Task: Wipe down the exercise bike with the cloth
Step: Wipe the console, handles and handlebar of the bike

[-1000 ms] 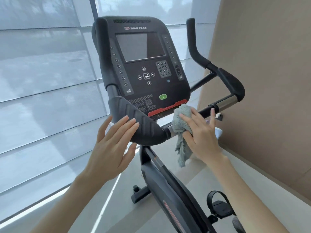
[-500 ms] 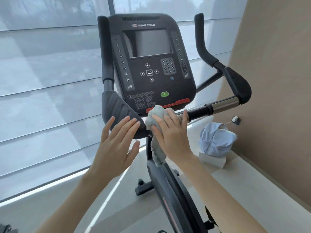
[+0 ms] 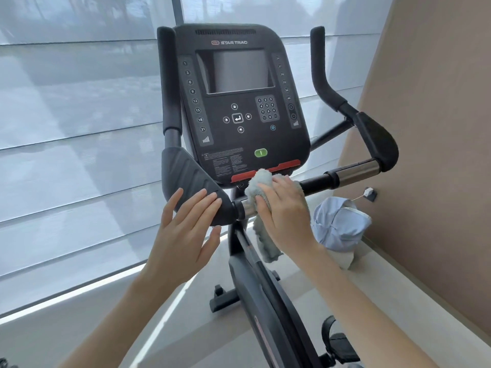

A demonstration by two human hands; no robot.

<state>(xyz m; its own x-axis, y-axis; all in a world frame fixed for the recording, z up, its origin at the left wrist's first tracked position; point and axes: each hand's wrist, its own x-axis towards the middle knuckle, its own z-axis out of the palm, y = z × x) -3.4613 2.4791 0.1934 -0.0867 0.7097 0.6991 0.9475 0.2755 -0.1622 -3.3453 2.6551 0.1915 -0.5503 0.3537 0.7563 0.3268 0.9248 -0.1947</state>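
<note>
A black exercise bike [image 3: 239, 107] with a console and screen fills the middle of the view. Its crossbar [image 3: 318, 181] runs from the left padded grip [image 3: 191, 179] to the right grip [image 3: 377, 139]. My right hand [image 3: 287, 211] presses a pale green cloth [image 3: 259, 183] onto the crossbar just under the console's red strip; the cloth's tail hangs down beside the frame. My left hand [image 3: 186, 229] is flat and open, fingers spread, with its fingertips against the lower end of the left padded grip.
A light blue cap [image 3: 340, 224] sits on a white block on the floor right of the bike. A beige wall [image 3: 438, 128] stands close on the right, shaded windows [image 3: 79, 128] on the left. The bike's pedal [image 3: 342, 343] shows at the bottom right.
My right hand has slid the cloth left along the crossbar, from near the right chrome section to below the console. The left hand stays by the left grip. My head shifted left.
</note>
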